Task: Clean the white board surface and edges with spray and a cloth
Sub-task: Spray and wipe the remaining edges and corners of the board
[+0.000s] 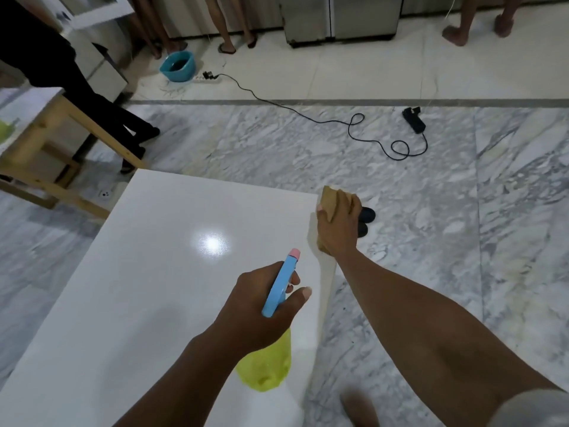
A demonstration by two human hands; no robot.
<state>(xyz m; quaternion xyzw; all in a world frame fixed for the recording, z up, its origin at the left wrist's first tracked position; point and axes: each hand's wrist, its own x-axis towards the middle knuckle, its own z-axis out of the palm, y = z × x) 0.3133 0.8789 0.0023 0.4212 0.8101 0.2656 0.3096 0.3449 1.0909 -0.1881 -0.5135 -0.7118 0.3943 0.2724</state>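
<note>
Two hands are at work over the board [147, 288], a glossy white panel lying flat across the lower left of the view, with a bright glare [212, 244] near its middle. The left hand [261, 309] grips the bottle [268, 365] — fingers curled round the neck under the blue trigger head, thumb stretched out to the right, pink nozzle aimed toward the far edge; the yellow-green body hangs below the fist, over the board's near right part; whether it touches the surface I cannot tell. The right hand [338, 232] holds the cloth [330, 200], a tan folded wad, fingers wrapped over it, and presses it against the board's right edge just short of the far corner; the cloth sticks out beyond the knuckles and below the heel of the hand. Just past that hand two dark rounded shapes [367, 218] sit on the floor [462, 211] — grey-veined marble. A black cable [308, 117] snakes across it from a white power strip [209, 78], beside a blue basin [178, 66], to a black block [414, 120]. At left stands a wooden table [61, 143], a person in black trousers [92, 97] behind it; bare legs [228, 26] line the far wall; a blurred foot [360, 408] shows at the bottom edge.
</note>
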